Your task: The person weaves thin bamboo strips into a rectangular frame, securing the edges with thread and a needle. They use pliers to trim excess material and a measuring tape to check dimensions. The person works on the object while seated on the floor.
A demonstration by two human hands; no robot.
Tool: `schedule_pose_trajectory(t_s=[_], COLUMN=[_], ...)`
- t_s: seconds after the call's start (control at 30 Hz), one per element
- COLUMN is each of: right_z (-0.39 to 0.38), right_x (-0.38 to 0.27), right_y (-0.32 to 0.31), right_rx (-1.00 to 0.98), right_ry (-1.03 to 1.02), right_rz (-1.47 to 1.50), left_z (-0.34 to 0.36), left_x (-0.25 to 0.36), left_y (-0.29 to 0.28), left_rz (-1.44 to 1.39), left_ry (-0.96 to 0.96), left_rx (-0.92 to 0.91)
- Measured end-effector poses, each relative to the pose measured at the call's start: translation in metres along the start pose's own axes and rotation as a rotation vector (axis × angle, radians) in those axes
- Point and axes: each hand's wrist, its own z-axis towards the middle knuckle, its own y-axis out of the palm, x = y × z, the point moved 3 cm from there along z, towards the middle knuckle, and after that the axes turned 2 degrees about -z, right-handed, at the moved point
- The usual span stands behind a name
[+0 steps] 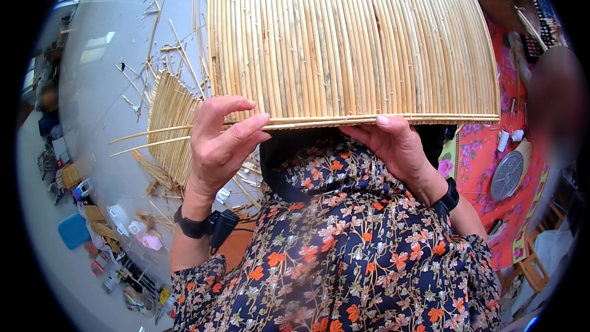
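A large panel of pale straw-coloured stalks (350, 43), set side by side, spans the upper middle of the head view. Along its near edge run thin stalks (144, 137), whose two loose ends stick out past the panel on the left. My left hand (220, 138) grips these stalks at the panel's left corner; its thumb and forefinger are a little apart, and its other fingers are partly hidden. With the thumb on top and the fingers underneath, my right hand (396, 147) pinches the near edge right of the middle.
A smaller stalk panel (172, 126) lies left of my left hand, among scattered stalk pieces (181, 49) on the grey surface. At right, a red flowered cloth (473, 160) bears a round grey perforated disc (507, 175) and white rolls (503, 141). A blue stool (74, 231) stands far left.
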Motion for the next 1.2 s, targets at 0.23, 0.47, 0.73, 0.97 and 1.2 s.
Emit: schedule_pose_trajectory(t_s=[0.23, 0.47, 0.73, 0.97, 1.2], right_z=[0.0, 0.001, 0.001, 0.001, 0.002], right_x=[0.0, 0.0, 0.002, 0.002, 0.004], right_y=[0.003, 0.004, 0.001, 0.003, 0.002], right_rx=[0.01, 0.004, -0.013, 0.014, -0.016], right_ry=[-0.001, 0.0, 0.017, 0.015, 0.017], right_rz=[0.002, -0.007, -0.017, 0.006, 0.009], left_z=[-0.011, -0.015, -0.016, -0.007, -0.006], left_x=[-0.006, -0.005, -0.004, -0.004, 0.0], left_y=[0.001, 0.004, 0.006, 0.01, 0.015], left_rz=[0.077, 0.043, 0.051, 0.02, -0.05], left_ry=[0.028, 0.034, 0.051, 0.115, 0.063], left_rx=[0.019, 0.0, -0.007, -0.068, -0.038])
